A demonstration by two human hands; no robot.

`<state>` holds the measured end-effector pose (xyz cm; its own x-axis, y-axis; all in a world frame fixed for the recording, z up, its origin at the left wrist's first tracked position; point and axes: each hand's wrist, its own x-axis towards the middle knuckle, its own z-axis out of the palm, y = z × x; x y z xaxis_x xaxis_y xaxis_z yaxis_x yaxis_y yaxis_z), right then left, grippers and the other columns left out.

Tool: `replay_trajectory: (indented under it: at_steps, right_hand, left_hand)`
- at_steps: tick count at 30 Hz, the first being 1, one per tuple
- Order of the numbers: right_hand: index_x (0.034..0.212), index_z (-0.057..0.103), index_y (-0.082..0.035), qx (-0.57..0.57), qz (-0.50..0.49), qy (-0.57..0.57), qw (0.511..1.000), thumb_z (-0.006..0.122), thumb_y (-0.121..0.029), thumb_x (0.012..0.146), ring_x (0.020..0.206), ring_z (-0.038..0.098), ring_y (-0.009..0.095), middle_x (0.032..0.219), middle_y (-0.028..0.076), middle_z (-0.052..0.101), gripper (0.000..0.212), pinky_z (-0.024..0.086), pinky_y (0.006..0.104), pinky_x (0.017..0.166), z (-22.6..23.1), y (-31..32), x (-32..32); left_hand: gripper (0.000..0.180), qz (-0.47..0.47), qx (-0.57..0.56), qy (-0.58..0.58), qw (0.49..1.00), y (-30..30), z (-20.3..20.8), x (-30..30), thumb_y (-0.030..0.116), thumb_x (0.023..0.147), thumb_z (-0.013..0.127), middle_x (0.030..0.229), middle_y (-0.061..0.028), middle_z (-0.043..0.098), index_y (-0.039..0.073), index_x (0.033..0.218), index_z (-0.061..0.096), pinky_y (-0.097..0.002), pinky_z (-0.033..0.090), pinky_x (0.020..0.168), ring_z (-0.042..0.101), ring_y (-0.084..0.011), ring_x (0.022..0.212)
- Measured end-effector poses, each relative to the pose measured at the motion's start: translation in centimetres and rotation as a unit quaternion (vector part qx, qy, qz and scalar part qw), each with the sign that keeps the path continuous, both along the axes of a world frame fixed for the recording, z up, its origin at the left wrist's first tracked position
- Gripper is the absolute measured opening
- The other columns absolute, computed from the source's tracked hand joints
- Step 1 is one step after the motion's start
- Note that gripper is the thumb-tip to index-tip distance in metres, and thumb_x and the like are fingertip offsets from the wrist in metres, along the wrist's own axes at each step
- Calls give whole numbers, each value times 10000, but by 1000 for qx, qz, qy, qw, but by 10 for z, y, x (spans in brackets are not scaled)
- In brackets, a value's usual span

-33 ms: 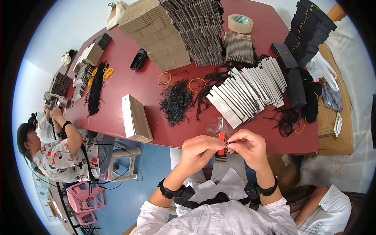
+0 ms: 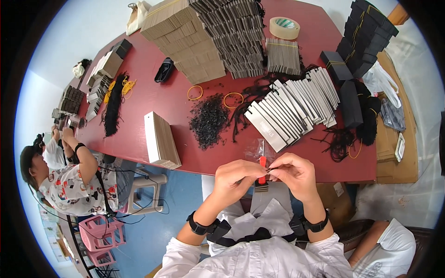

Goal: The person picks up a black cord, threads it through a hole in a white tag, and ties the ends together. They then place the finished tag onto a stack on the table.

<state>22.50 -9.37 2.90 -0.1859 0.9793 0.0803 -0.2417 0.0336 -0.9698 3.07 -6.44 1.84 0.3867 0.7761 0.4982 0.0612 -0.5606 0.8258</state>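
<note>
Bench, red-topped, is occupied beyond the red-handled tool by tall card stacks. A fan of pale cards is spread beyond the tool and to its right; a heap of small black pieces is gathered beyond it, to its left. The left hand and right hand are held at either side of the tool. Each grip is pinched together on a thin black strand at the tool's handle. No change from the preceding picture can be made out; the same fine handling is apparently under way.
</note>
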Motion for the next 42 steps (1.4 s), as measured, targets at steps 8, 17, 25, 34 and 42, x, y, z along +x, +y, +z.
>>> replay_trajectory:
  at_steps: [8,17,25,34,42]
  right_hand:
    - [944,631,55,46,-32,-55,997,631,62,848,810,658,130,896,82,632,96,545,237,688,-2,1,-1]
    - [905,632,48,88,-119,-126,981,635,48,841,741,626,100,871,73,621,64,528,219,609,-5,3,-3]
    - [897,620,40,26,-193,-47,980,617,22,867,669,563,76,829,52,589,35,461,199,511,-13,1,4]
    - [911,615,28,-28,-195,26,980,613,-27,888,633,559,75,766,54,605,60,447,196,498,-17,-6,14]
    - [898,613,5,-63,-183,91,977,617,-52,888,597,547,60,727,35,605,58,430,192,479,-20,-11,10]
  left_hand:
    - [143,8,-89,-18,996,-4,4,5,-80,773,675,873,-99,686,6,887,679,-247,518,647,660,-161,766]
    - [70,34,-141,8,989,2,10,2,-21,856,637,861,-96,671,-21,923,655,-243,508,625,632,-128,734]
    - [148,-66,-287,120,948,27,39,-26,26,909,587,902,-72,676,-46,1026,642,-252,512,687,622,-111,757]
    - [197,3,-158,209,965,27,60,-17,20,884,613,911,-125,694,-35,1072,635,-254,522,719,659,-118,812]
    - [204,67,-34,274,959,28,82,-17,35,854,640,776,-99,678,-5,1054,645,-268,504,609,654,-137,673]
